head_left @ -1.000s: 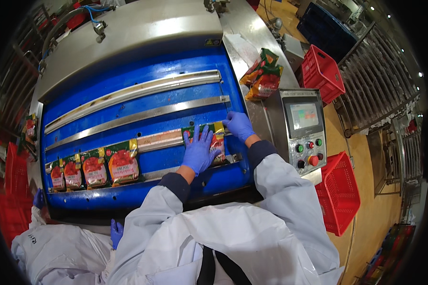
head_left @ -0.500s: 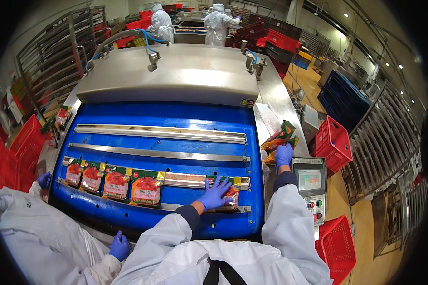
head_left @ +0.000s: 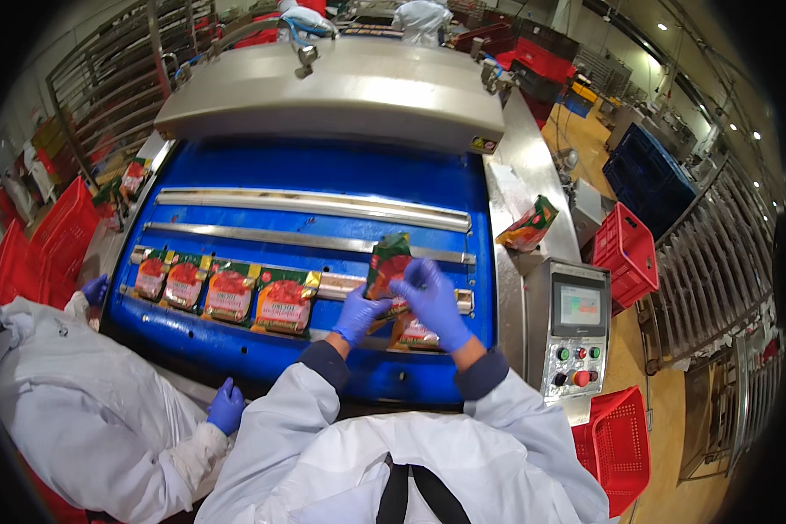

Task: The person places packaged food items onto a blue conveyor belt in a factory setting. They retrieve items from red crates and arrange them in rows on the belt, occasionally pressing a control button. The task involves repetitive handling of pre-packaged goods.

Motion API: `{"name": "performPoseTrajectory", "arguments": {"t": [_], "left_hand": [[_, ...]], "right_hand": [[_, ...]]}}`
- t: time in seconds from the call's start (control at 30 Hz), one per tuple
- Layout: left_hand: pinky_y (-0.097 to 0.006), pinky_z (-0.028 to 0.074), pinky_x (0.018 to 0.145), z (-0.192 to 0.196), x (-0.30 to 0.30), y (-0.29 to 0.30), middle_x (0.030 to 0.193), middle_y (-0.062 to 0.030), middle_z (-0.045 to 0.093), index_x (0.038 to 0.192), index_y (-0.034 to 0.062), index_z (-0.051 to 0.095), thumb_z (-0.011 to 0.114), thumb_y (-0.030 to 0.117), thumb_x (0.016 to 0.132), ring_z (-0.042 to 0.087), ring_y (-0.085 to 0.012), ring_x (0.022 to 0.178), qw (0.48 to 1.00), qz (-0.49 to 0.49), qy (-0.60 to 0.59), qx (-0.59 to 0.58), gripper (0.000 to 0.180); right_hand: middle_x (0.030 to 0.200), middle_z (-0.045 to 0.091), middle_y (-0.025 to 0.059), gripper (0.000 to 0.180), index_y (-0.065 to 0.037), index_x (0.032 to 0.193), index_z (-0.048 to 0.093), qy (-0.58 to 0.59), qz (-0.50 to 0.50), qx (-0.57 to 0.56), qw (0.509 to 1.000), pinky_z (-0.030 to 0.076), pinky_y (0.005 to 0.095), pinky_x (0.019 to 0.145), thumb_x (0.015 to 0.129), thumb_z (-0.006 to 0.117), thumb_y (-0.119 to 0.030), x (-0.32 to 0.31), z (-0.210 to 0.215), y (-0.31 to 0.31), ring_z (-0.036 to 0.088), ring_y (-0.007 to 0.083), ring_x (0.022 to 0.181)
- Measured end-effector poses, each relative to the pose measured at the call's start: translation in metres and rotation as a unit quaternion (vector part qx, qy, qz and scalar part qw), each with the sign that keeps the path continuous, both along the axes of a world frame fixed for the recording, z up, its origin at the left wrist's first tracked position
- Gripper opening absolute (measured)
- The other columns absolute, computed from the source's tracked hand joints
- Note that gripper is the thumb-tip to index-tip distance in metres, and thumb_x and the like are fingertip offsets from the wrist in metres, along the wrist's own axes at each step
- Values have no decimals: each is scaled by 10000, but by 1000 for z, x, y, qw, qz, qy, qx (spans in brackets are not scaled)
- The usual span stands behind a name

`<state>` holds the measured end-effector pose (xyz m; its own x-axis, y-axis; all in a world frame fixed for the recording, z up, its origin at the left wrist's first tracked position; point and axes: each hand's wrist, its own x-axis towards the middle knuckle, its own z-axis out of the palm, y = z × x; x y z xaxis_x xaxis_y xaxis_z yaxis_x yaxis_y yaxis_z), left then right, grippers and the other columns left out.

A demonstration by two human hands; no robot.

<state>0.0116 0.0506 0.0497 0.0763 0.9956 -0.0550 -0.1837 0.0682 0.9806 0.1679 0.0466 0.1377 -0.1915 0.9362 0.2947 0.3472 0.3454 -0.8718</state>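
Observation:
A red and green food pouch (head_left: 388,265) is held up over the blue bed of a sealing machine. My left hand (head_left: 360,316) grips its lower left edge. My right hand (head_left: 433,302) has its fingers bent and pinched at the pouch's right side; its fingertips partly overlap the pouch. Below the hands a second pouch (head_left: 416,335) lies on the bed at the right end of the metal sealing bar (head_left: 335,286), partly hidden by my right hand. Several like pouches (head_left: 284,301) lie in a row along the bar to the left.
Another pouch (head_left: 529,225) rests on the steel ledge at right, beyond a control panel (head_left: 576,319). The raised steel lid (head_left: 332,96) spans the back. Red crates (head_left: 624,253) stand at right. At left, a co-worker's gloved hand (head_left: 225,407) is near the machine's front edge.
My right hand has come from the right ledge to the bed with a pouch. My left hand has left the pouch on the bed and taken hold of the raised one. The view has shifted.

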Motion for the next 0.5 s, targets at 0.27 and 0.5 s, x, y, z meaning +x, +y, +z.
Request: {"name": "performPoseTrajectory", "arguments": {"t": [0.27,0.5], "left_hand": [[-294,482,765,-9,-74,-30,979,-79,644,1052,-5,603,784,177,660,604,-141,857,984,-12,172,36,468],[-271,493,697,-17,-82,-45,878,-81,652,1001,3,635,755,153,702,604,-121,780,957,112,251,92,355]], "right_hand": [[965,618,50,364,-6,1069,569,191,175,-248,934,465,269,805,720,664,33,-7,-57,26,580,136,873],[809,605,2,185,-73,944,613,211,142,-255,933,463,224,594,768,647,-23,-7,-84,28,562,93,695]]}}
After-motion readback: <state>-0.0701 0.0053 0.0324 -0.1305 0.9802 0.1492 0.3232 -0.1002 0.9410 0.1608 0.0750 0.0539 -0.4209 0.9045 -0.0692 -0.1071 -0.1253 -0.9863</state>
